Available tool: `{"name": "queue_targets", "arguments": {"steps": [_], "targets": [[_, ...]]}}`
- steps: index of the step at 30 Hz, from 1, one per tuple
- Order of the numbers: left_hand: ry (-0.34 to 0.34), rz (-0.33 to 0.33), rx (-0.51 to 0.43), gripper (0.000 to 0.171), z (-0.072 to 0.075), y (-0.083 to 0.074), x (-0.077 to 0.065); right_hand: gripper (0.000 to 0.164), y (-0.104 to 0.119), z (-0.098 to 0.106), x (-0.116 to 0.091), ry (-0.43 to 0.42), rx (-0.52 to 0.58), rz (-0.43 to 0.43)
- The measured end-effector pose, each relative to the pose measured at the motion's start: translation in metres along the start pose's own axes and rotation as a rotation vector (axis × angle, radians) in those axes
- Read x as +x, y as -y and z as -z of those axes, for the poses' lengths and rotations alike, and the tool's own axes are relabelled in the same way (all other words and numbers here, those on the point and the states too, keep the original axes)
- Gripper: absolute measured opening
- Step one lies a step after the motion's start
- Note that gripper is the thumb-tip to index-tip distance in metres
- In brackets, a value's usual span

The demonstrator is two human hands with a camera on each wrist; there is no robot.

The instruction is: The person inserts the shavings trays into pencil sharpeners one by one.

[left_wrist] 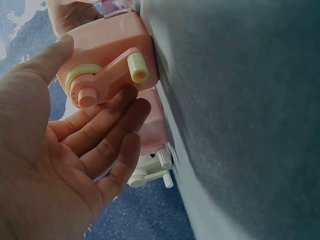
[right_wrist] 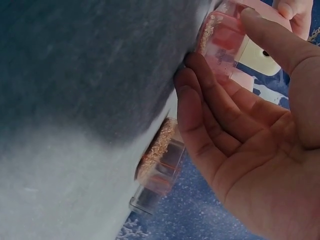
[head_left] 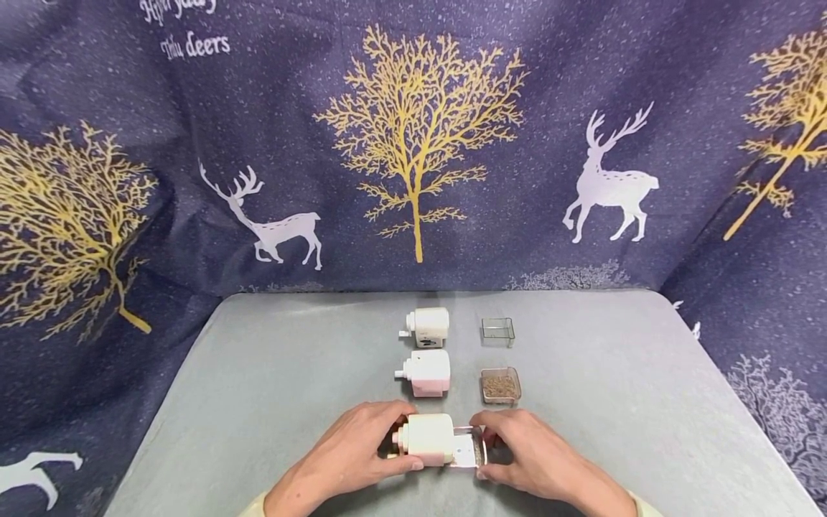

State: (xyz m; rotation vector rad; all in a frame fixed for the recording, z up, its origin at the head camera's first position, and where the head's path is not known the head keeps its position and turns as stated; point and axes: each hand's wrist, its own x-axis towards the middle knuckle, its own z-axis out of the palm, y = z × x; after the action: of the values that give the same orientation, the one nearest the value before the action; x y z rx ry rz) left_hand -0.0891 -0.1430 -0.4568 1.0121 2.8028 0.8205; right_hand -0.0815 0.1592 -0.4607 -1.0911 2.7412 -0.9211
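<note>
A pink and cream crank pencil sharpener (head_left: 428,436) lies nearest me on the table. My left hand (head_left: 352,452) grips its body from the left, thumb on the near side and index finger on the far side. The crank (left_wrist: 112,75) faces my left palm in the left wrist view. From the sharpener's right side sticks out a clear shavings drawer (head_left: 465,451), partly drawn out. My right hand (head_left: 533,452) pinches the drawer's outer end between thumb and fingers. Pencil shavings (right_wrist: 207,35) lie inside the drawer, against its end wall.
Beyond stand a pink and white sharpener (head_left: 430,373) and a white sharpener (head_left: 431,327), cranks to the left. Right of them sit a clear drawer full of shavings (head_left: 500,386) and another clear drawer (head_left: 498,330). A patterned cloth (head_left: 278,165) hangs behind the grey table (head_left: 291,359).
</note>
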Motion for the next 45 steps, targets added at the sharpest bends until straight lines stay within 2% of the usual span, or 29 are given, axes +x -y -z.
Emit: {"name": "queue_targets", "arguments": {"steps": [8, 15, 24, 31, 45], "targets": [[-0.015, -0.005, 0.006, 0.055, -0.001, 0.000, 0.000, 0.047, 0.000, 0.000, 0.002, 0.014, 0.046, -0.012], [-0.015, 0.000, 0.005, 0.055, -0.001, 0.000, -0.001, 0.047, 0.000, -0.001, 0.005, 0.016, 0.050, -0.005], [-0.039, -0.031, 0.006, 0.052, -0.002, -0.001, 0.000, 0.047, 0.000, -0.002, 0.007, 0.009, 0.035, 0.008], [-0.028, -0.017, 0.004, 0.052, -0.003, -0.001, 0.000, 0.047, 0.002, -0.005, 0.008, 0.003, 0.030, 0.018], [-0.060, -0.060, -0.005, 0.050, -0.003, 0.002, 0.000, 0.045, 0.004, -0.008, 0.015, 0.025, 0.050, 0.020]]}}
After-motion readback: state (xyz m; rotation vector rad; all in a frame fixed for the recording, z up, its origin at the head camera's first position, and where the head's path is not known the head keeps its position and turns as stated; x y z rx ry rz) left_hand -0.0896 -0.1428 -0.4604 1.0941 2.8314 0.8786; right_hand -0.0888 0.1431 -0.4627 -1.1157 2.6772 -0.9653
